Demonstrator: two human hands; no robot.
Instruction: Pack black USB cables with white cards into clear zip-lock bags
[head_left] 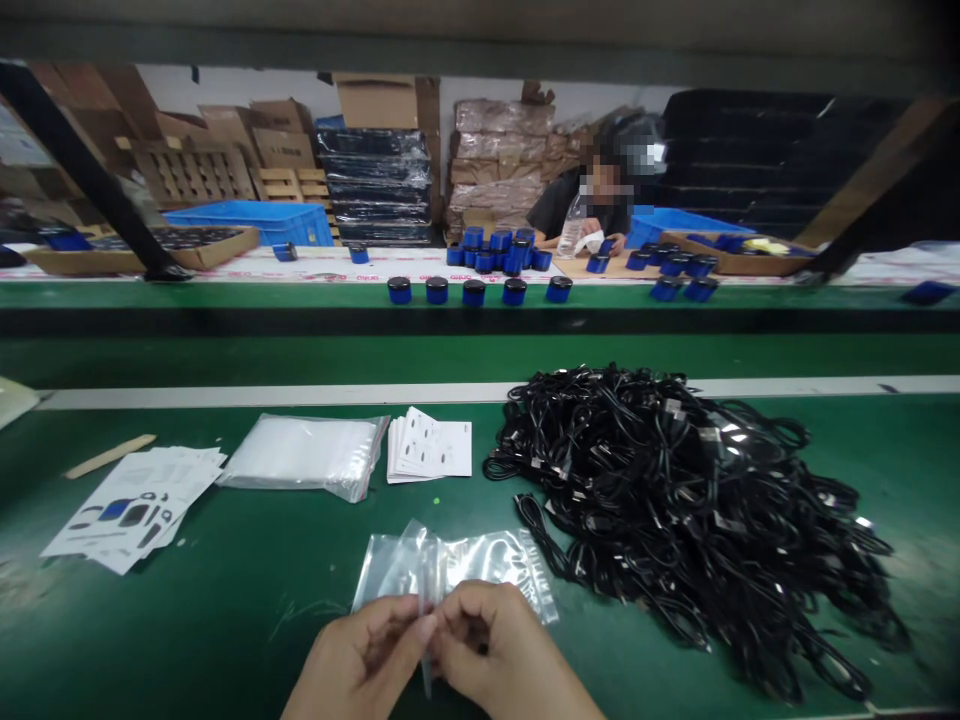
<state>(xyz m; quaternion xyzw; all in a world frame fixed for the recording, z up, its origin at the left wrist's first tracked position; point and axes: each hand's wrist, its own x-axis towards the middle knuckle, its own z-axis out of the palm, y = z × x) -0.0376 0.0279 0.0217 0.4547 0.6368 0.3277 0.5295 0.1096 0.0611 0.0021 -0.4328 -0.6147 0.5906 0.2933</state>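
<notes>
My left hand (367, 655) and my right hand (499, 650) meet at the near edge of the green table, both pinched on a clear plastic zip bag (465, 562) held between them. The bag lies partly on the table and folds upward at the fingertips. A large heap of black cables (690, 500) lies just right of the hands. A stack of clear bags (304, 452), a pile of small white cards (429, 447) and a fan of printed leaflets (135, 505) lie further back and to the left.
A wooden stick (109, 455) lies at the far left. Beyond a green conveyor (300, 355), blue round jars (474, 291) stand in a row and in a cluster. A person (592, 205) sits opposite beside a water bottle (571, 228). Cartons and blue crates are stacked behind.
</notes>
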